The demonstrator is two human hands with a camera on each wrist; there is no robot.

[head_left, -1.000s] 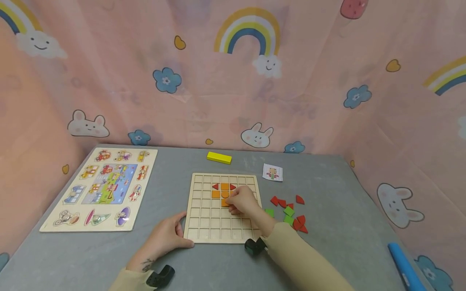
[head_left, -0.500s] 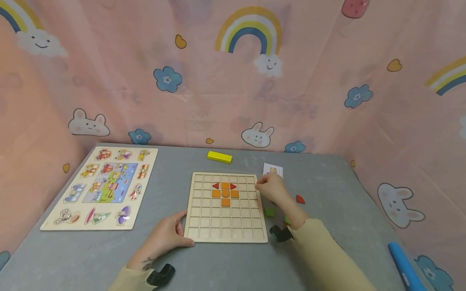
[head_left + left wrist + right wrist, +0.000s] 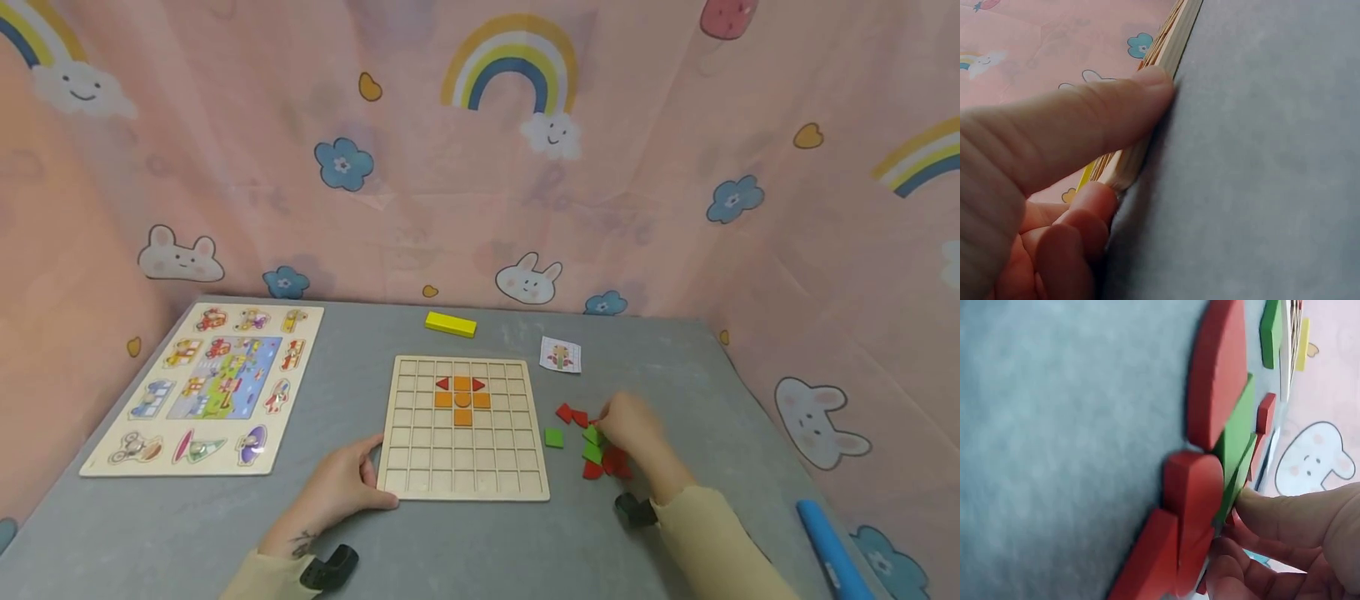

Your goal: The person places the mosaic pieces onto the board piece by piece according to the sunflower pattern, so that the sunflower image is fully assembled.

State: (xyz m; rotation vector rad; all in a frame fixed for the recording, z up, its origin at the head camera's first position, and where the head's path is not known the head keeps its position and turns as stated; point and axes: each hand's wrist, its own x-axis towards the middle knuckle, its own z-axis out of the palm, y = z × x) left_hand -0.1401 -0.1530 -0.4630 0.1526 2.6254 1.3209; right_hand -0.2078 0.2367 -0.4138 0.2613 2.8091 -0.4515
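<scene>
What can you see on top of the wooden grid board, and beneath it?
Orange pieces and two red triangles lie on the grid board, towards its far side. Whatever is beneath is covered and cannot be seen.

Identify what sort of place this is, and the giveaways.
Probably a children's play or learning corner, possibly staged. Cues: the pink cartoon backdrop, the picture puzzle board, and the wooden grid board with loose red and green pieces beside it.
</scene>
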